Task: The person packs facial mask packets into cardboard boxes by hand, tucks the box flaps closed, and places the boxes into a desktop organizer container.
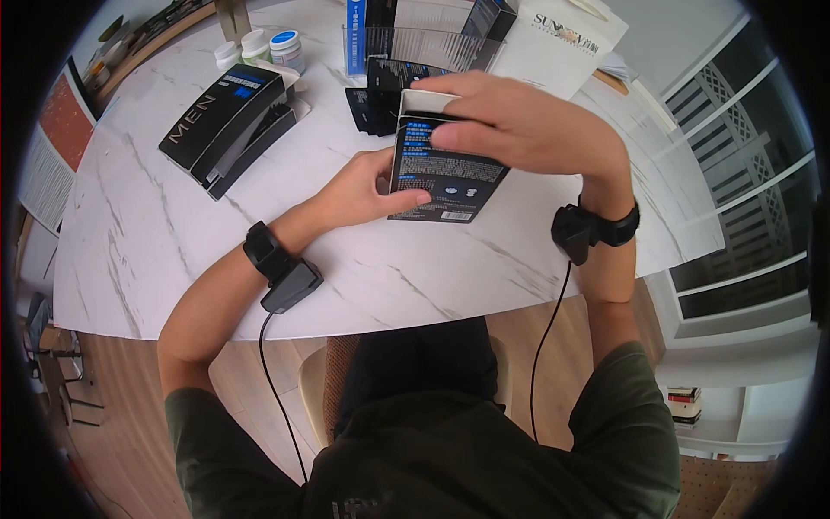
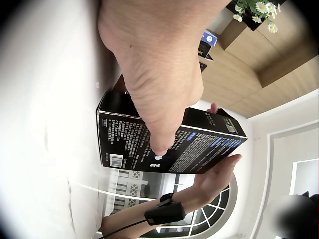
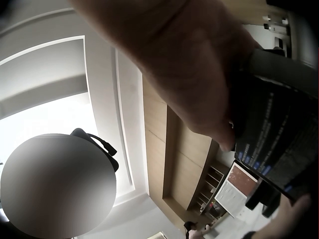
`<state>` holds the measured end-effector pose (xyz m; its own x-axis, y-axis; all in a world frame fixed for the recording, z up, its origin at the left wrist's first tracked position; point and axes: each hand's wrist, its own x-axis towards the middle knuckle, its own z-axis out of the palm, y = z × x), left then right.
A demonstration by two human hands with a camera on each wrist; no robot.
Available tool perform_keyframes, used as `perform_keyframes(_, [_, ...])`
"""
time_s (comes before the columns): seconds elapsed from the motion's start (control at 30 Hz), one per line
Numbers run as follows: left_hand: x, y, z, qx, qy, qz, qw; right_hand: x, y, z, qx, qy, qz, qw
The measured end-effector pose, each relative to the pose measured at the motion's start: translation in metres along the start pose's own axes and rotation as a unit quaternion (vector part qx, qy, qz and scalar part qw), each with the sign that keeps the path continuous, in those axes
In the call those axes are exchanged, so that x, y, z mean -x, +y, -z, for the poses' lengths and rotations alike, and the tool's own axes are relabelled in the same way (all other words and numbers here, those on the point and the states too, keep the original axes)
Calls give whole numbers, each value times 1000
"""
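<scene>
A black carton (image 1: 450,177) with white and blue print stands on the marble-patterned table (image 1: 346,277), slightly tilted in the head view. Its top is open, with a pale flap raised at the upper left. My left hand (image 1: 367,186) grips the carton low on its left side, the thumb lying across the printed face, as the left wrist view also shows on the carton (image 2: 132,139). At the top, my right hand (image 1: 527,125) holds the carton's upper edge, thumb on the printed face and fingers over the opening. The carton's inside is hidden.
Left of the hands lies a black MEN box (image 1: 203,117) with an opened end. Several small bottles (image 1: 285,50) stand behind it. Black packets (image 1: 370,112), a clear organizer (image 1: 415,48) and a white paper bag (image 1: 553,43) are at the back. Cables hang from both wrist cameras.
</scene>
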<state>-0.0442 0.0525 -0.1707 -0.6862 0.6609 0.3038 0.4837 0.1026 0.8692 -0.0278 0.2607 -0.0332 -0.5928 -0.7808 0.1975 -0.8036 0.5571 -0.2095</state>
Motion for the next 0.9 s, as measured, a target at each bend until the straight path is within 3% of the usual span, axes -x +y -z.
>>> perform_keyframes(0.13, [1,3,-1,11,5,1,1000,0,-5,-4,52,14,27,998])
perform_keyframes(0.6, [-1,0,-1,-1,1,-12,1000,-4,6,-1,-97,33,26,994])
perform_keyframes(0.73, [-1,0,-1,4,8,-10,1000,-5,3,10,-57,23,24,998])
perform_keyframes(0.83, [0,1,-1,7,8,-10,1000,-7,3,14,-58,78,31,995])
perform_keyframes(0.9, [-1,0,-2,3,9,-10,1000,-7,10,5,-14,152,88,984])
